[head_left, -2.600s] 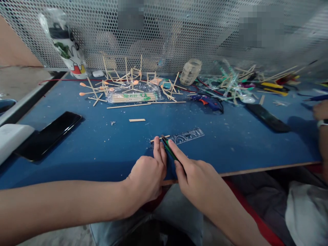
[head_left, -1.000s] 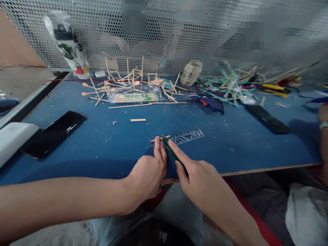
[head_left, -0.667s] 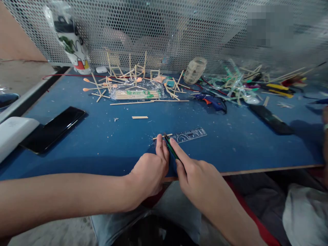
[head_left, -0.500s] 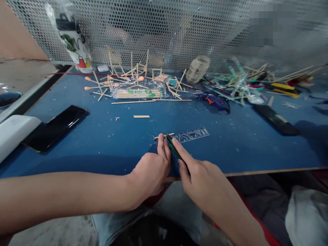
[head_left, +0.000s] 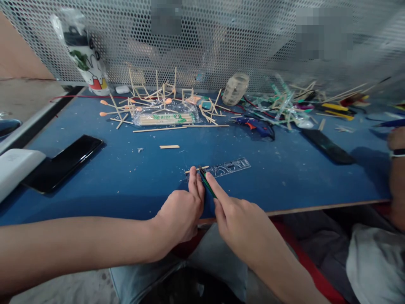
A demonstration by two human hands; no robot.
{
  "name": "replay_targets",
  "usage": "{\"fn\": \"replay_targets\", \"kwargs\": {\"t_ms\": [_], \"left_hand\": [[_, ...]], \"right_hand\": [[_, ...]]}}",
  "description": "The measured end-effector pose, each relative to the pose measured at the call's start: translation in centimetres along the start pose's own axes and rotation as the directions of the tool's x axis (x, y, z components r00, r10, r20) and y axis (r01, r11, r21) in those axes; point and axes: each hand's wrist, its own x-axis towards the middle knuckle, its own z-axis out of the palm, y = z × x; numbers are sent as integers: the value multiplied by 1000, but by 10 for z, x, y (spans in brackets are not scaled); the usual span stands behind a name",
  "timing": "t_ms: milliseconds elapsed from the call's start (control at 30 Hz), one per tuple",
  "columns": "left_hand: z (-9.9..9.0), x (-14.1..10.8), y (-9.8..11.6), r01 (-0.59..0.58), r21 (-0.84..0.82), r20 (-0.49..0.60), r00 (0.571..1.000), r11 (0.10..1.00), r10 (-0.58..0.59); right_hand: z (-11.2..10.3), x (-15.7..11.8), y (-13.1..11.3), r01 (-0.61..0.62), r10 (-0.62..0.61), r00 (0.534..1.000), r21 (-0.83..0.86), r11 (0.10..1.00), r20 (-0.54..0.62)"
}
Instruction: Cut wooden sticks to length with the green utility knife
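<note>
My left hand (head_left: 185,207) presses a short thin wooden stick (head_left: 206,167) down on the blue table with its outstretched fingertips, the other fingers curled. The stick lies over the left end of a clear ruler (head_left: 233,167). In my right hand (head_left: 236,211) is a green cutter (head_left: 208,185), its index finger stretched along the top and its tip on the stick, right beside my left fingertips. A few short cut sticks (head_left: 169,147) lie together farther back. Behind them two long sticks (head_left: 160,129) lie nearly end to end.
Along the back are a wrapped stick bundle (head_left: 167,118), joined stick frames, a jar (head_left: 236,89) and a blue glue gun (head_left: 255,126). Phones lie left (head_left: 68,162) and right (head_left: 327,146). A bottle (head_left: 88,67) stands back left. Another person's hand (head_left: 397,139) is at the right edge.
The view has shifted slightly, so table items appear farther left. Another person's hand has come into view at the right edge. My hands keep nearly the same pose at the stick.
</note>
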Motion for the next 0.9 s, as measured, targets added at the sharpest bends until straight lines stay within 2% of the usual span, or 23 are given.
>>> {"fn": "replay_targets", "kwargs": {"t_ms": [133,233,333,433,500,600,700,767,833,900], "left_hand": [[-1,-1,-1,2,-34,-15,1000,999,-2],[-2,-3,-2,-8,-45,-28,1000,999,6],[1,-3,-3,-8,-46,-41,999,999,6],[8,-4,-1,-2,-19,-69,998,1000,0],[9,-5,2,9,-17,-68,998,1000,-10],[-3,-8,1,23,-78,-29,999,997,-26],[-27,-10,-19,42,-107,-74,996,993,-50],[-42,-8,-43,93,-79,-155,982,992,-105],[-49,-2,-70,179,-85,-199,961,980,-192],[-48,8,-91,155,-176,-214,958,972,-192]], "right_hand": [[0,3,0,17,-16,999,24,1000,-43],[-4,8,12,79,-74,995,76,994,-66],[-11,7,36,155,-125,978,184,971,-165],[-19,9,65,119,-38,957,268,956,-289],[-25,17,84,74,17,951,279,957,-308],[-29,40,110,135,-44,943,259,956,-329],[-28,68,132,343,-259,926,324,882,-276],[-27,84,143,465,-423,885,337,819,-193],[-27,97,148,505,-494,861,329,798,-123],[-27,105,148,512,-516,853,312,800,-77]]}}
